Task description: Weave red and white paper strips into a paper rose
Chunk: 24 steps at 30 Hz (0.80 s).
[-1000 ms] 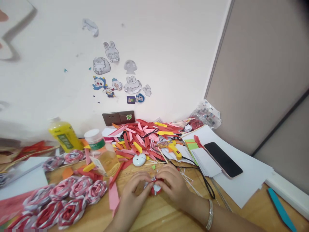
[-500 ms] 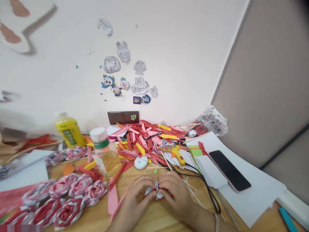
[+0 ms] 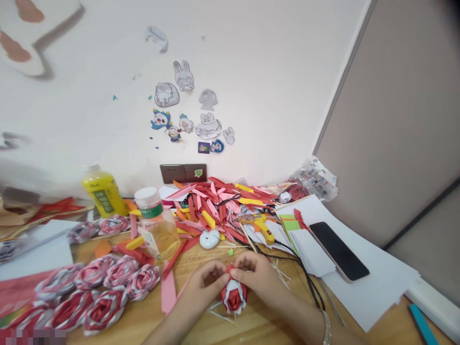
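Between both hands, low in the middle of the head view, is a red and white paper rose [image 3: 235,297]. Its folded petals face toward me. My left hand [image 3: 210,278] pinches the top edge from the left, thumb against the red paper. From the right, my right hand [image 3: 253,273] pinches the same red edge, its thumb close to the left thumb. The fingertips behind the paper are partly hidden. Thin white strips [image 3: 223,314] lie on the wooden table under the rose.
Finished paper roses [image 3: 105,311] lie at left. Behind them stand a yellow bottle [image 3: 106,194] and a jar [image 3: 161,235]. Folded strips [image 3: 215,206] pile against the wall. A yellow glue gun [image 3: 265,230], its cable and a phone [image 3: 339,251] on white paper are at right.
The rose has turned so that its red and white petals now show below my fingers. Both hands have shifted slightly and grip its upper edge.
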Tool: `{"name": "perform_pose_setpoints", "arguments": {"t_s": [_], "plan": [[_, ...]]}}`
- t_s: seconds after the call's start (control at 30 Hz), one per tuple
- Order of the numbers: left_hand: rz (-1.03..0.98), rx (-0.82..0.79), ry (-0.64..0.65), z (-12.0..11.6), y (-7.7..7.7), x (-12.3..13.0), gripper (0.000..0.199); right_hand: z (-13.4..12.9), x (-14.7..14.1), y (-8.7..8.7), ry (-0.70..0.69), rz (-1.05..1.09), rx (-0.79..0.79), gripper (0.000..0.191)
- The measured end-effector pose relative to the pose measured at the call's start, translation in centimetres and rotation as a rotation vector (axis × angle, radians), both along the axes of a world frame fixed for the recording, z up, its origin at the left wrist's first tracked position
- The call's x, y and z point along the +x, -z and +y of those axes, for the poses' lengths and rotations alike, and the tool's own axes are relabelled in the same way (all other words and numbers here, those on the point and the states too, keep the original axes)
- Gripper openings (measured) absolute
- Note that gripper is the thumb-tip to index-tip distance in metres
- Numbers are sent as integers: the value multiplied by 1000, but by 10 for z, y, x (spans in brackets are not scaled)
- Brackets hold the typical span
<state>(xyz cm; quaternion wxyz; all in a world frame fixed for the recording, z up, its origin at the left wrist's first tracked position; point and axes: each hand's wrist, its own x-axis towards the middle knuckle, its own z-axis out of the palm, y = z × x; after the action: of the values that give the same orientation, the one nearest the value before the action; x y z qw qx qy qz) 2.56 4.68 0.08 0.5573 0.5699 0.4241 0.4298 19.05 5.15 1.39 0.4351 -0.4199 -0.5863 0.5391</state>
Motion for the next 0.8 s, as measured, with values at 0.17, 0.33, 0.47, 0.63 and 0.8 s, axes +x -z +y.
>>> {"name": "perform_pose_setpoints", "arguments": {"t_s": [0.17, 0.33, 0.47, 0.63, 0.8], "plan": [[19, -10, -7, 2, 1, 1, 47, 4, 2, 4, -116, -33, 14, 25], [50, 32, 12, 0, -3, 2, 42, 4, 8, -6, -159, -113, 61, 17], [59, 26, 1, -1, -2, 4, 38, 4, 10, -8, -153, -178, 91, 10], [116, 72, -31, -1, -2, 2, 28, 5, 9, -5, -119, -227, 127, 7], [168, 81, -16, 0, -7, 0, 22, 6, 13, -5, -156, -291, 179, 5]]}}
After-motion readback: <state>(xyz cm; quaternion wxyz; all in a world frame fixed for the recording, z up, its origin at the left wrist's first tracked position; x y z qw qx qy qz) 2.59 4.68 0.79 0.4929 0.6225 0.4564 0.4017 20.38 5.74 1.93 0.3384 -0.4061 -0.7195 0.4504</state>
